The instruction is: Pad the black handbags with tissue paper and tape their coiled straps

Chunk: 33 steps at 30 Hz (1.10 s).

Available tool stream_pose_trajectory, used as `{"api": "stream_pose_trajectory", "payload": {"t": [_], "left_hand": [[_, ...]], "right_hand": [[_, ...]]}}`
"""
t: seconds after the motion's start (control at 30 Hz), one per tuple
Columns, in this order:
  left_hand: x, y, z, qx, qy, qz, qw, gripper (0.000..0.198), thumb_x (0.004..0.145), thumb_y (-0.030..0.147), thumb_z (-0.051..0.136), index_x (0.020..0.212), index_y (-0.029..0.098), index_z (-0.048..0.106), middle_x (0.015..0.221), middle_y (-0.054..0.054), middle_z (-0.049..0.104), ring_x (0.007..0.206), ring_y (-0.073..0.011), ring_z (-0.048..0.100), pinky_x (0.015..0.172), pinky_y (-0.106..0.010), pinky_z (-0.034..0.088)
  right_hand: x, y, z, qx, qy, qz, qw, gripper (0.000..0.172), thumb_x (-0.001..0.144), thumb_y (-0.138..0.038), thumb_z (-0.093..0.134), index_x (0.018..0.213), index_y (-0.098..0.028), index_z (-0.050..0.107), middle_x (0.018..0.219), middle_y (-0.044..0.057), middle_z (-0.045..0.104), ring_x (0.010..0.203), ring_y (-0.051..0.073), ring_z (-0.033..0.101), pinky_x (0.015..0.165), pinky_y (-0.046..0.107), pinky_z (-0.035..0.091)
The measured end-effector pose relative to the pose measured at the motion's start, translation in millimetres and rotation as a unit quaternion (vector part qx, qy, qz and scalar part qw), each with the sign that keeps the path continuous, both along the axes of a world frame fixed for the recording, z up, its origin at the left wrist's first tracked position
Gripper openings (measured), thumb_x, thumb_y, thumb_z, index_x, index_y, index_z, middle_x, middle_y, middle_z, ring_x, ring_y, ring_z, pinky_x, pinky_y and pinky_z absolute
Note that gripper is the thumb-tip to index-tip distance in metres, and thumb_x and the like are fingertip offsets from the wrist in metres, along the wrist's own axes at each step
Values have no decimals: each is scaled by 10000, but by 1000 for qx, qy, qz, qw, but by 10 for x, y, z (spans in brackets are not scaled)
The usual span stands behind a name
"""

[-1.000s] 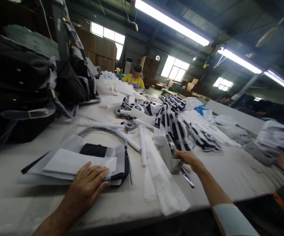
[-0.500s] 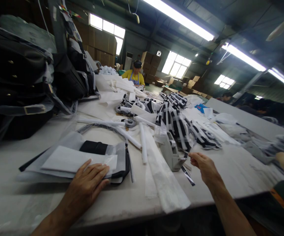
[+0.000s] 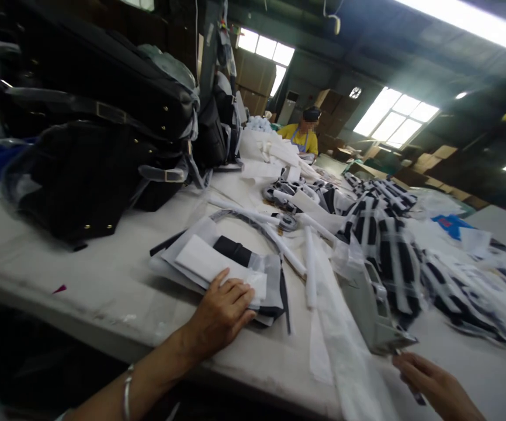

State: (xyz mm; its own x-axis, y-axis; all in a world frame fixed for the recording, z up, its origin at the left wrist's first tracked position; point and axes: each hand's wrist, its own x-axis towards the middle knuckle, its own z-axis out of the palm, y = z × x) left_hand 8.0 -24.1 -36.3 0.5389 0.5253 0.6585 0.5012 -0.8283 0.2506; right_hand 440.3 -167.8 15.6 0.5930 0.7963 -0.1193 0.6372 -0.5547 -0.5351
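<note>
My left hand (image 3: 224,307) lies with fingers spread on a folded white sheet (image 3: 204,257), which rests on a flat black bag (image 3: 274,313) partly wrapped in translucent film. A black strap piece (image 3: 233,250) sits beside the sheet, and the bag's covered handle (image 3: 253,221) arches behind it. On the right, my right hand (image 3: 428,380) pinches at the cutting end of a grey tape dispenser (image 3: 369,316). A small end of tape seems to be between thumb and fingers; it is blurred. Under that hand, a dark narrow strip (image 3: 419,399) shows partly.
Stacked black bags (image 3: 104,152) with wrapped buckles stand at the left. White sheeting (image 3: 345,345) runs between the bag and the dispenser. Wrapped black-and-white straps (image 3: 393,257) pile up behind at right. A person in yellow (image 3: 301,134) sits at the far end.
The view has swung left, bringing more stacked bags into sight. My right hand has moved down and nearer to the dispenser's cutting end. My left hand stays on the white sheet.
</note>
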Motion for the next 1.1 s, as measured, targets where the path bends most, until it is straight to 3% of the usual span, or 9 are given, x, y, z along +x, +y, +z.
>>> {"api": "stream_pose_trajectory", "payload": {"t": [0.1,0.2,0.27,0.33,0.5,0.73,0.87,1.0,1.1], "left_hand": [[2,-12,-13,-8,-1,4,1000,286,933,288,580,1193,168,587,1101,-59,689,1068,-225,602,1134,-513,302],[2,-28,-7,-16,9,7,1000,293,927,282,585,1198,169,581,1100,-67,683,1077,-228,598,1133,-526,314],[4,-34,-1,-22,13,9,1000,306,924,277,588,1209,167,573,1101,-73,679,1089,-229,597,1137,-530,318],[9,-35,-1,-23,8,12,1000,320,924,280,587,1221,162,566,1102,-76,675,1093,-232,596,1143,-535,316],[23,-31,-20,-33,-16,9,999,307,937,282,565,1214,149,570,1094,-74,674,1086,-229,592,1157,-530,301],[27,-52,-50,-42,-21,20,999,306,944,302,561,1202,140,587,1118,-77,679,1082,-232,595,1161,-525,300],[38,-39,-36,-47,-21,21,998,296,944,300,560,1194,144,593,1116,-82,684,1077,-233,602,1157,-522,314],[42,-25,-7,-48,-20,20,998,273,951,284,535,1182,150,595,1099,-89,687,1051,-233,615,1140,-526,337],[37,-28,0,-45,-15,17,999,267,954,290,534,1176,155,591,1087,-84,688,1058,-237,615,1131,-527,347]], "right_hand": [[-699,414,385,-61,64,205,975,367,714,-609,618,673,-255,704,651,52,658,642,220,624,615,317,508],[-1489,966,791,-87,77,372,921,316,831,-492,591,741,-206,689,732,16,665,715,171,602,683,255,479],[-1892,1308,953,-101,78,454,882,265,844,-423,598,763,-192,698,728,-2,665,709,148,585,689,235,458],[-2158,1598,1006,-130,52,504,852,212,830,-374,618,778,-189,707,700,-22,655,663,125,563,637,218,428],[-2438,2168,850,-214,-46,592,776,150,743,-350,700,750,-200,713,606,-57,606,573,101,528,503,203,337],[-2799,2609,596,-290,-231,643,670,286,624,-404,824,851,-238,773,757,-1,736,688,173,662,546,229,364],[-2927,2614,537,-212,-313,686,622,234,621,-418,865,673,-223,746,653,14,708,655,187,660,643,273,406],[-2839,2701,448,-96,-365,731,568,405,628,-564,846,670,-187,706,816,84,725,829,252,656,759,338,407],[-2636,2858,410,-77,-372,711,591,468,676,-627,793,813,-187,710,908,91,716,907,257,636,786,337,399]]}}
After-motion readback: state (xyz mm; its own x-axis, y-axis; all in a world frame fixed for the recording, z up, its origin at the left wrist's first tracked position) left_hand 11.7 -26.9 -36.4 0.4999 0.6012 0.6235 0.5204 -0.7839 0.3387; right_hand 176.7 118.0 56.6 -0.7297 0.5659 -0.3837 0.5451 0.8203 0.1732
